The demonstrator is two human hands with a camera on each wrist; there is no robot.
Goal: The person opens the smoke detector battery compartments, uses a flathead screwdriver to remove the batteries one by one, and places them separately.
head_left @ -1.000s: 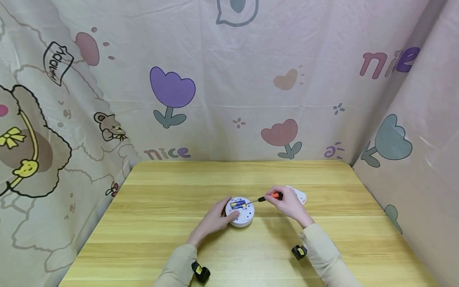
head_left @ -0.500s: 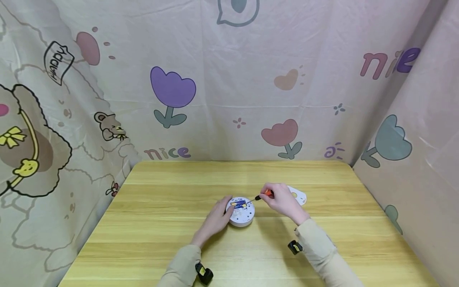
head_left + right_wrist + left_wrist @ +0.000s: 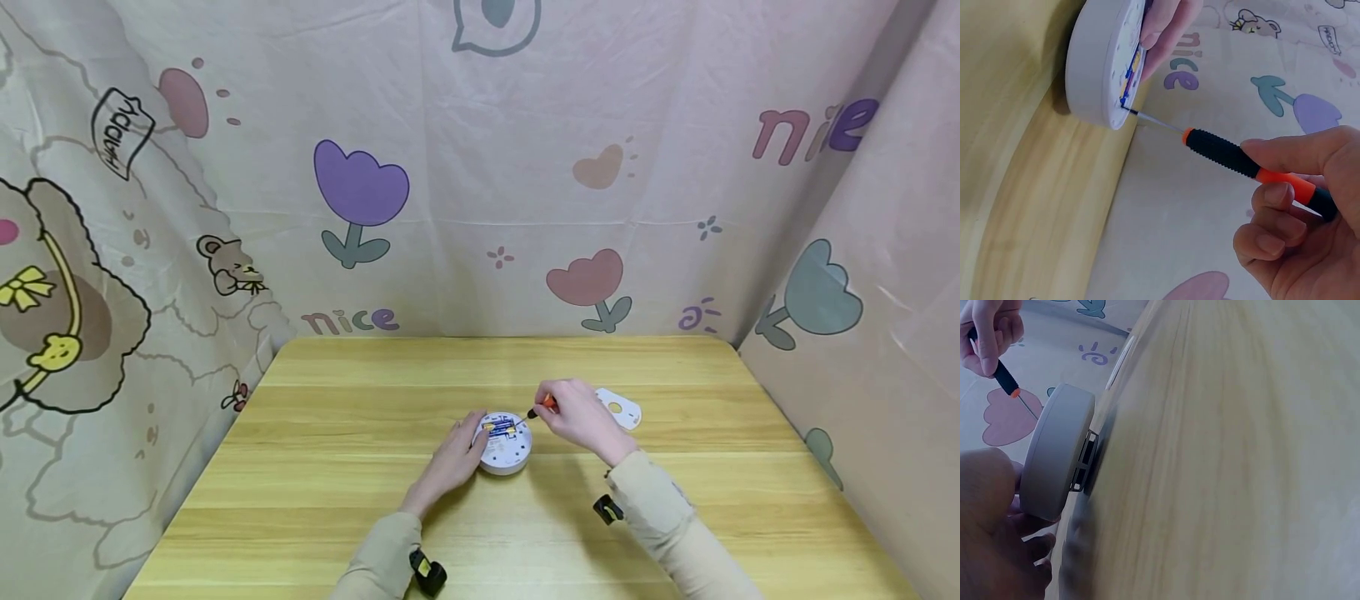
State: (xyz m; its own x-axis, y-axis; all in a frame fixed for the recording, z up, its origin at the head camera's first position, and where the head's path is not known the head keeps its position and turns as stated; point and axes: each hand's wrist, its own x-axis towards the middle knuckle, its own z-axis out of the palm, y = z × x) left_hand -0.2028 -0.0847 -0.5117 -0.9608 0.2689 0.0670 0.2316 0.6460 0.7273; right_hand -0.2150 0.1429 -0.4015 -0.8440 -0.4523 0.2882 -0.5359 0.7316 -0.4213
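A round white smoke alarm [image 3: 512, 454] lies vented side down on the wooden table [image 3: 337, 400]. Blue batteries [image 3: 501, 427] show in the recess of its upturned back. My left hand [image 3: 450, 457] grips the alarm at its left side, thumb over the back and fingers round the rim. With thumb and curled fingers, my right hand [image 3: 582, 419] holds a black-and-orange screwdriver [image 3: 1222, 153]. Its thin shaft slants down to the left. In the right wrist view the tip meets the alarm's back at the end of the battery recess.
A white plate [image 3: 628, 414] with a round hole lies on the table just behind and right of my right hand. Patterned cloth [image 3: 480, 250] hangs behind the table and along both sides. Black wrist cameras [image 3: 429, 573] sit at the sleeves.
My right hand has moved left with the screwdriver, bringing it closer over the alarm, and more of the white plate shows. The left thumb has shifted up towards the batteries.
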